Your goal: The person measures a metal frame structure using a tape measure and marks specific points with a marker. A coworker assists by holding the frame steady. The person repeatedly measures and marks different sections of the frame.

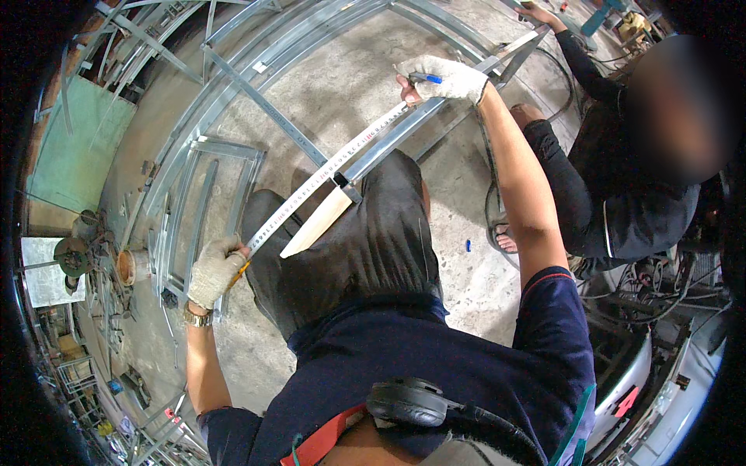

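Note:
A white measuring tape stretches at a slant from lower left to upper right, alongside a grey metal tube. My left hand, in a pale knit glove, is closed around the tape's lower end; the case is mostly hidden, and a thin yellow-orange piece shows beside the fingers. My gloved right hand is closed on a blue pen, its bare fingertips at the tape's upper end by the tube. A pale wooden piece extends from the tube's near end above my thighs.
Beyond the tube stands a metal frame. A smaller frame lies left of my knees. A co-worker in black crouches at right, one hand near the tube's far end. Cables lie at lower right, a blue cap on the floor.

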Demonstrator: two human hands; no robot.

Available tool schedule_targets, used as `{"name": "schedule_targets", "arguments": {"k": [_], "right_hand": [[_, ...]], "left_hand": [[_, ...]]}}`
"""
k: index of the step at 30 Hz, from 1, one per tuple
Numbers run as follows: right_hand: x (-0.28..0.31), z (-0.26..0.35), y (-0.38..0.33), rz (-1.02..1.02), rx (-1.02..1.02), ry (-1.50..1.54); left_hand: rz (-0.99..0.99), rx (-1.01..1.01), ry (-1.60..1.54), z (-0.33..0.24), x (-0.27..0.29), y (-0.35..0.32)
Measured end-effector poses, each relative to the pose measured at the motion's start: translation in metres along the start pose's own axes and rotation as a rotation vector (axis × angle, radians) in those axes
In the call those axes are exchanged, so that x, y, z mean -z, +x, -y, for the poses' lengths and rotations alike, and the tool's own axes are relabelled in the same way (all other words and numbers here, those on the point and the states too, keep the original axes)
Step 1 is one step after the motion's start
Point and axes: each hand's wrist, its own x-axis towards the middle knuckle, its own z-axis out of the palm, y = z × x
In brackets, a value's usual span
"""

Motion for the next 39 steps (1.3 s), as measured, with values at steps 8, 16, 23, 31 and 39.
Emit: {"name": "schedule_targets", "arguments": {"k": [8, 16, 23, 31, 39], "right_hand": [[-0.004, -0.001, -0.002, -0.034, 0.033, 0.051], [-0.003, 0.002, -0.003, 0.010, 0.078, 0.054], [0.001, -0.002, 0.000, 0.027, 0.063, 0.043], [0.003, -0.010, -0.002, 0.026, 0.038, 0.090], [0.002, -0.018, -0.009, -0.059, -0.045, 0.160]], "left_hand": [[-0.107, -0.018, 0.095, -0.020, -0.009, -0.005], [-0.088, 0.055, 0.088, -0.024, -0.011, -0.009], [-0.210, -0.016, 0.061, -0.024, -0.020, -0.013], [-0.222, 0.029, 0.091, -0.030, -0.022, -0.015], [-0.178, 0.049, 0.062, -0.028, -0.019, -0.014]]}}
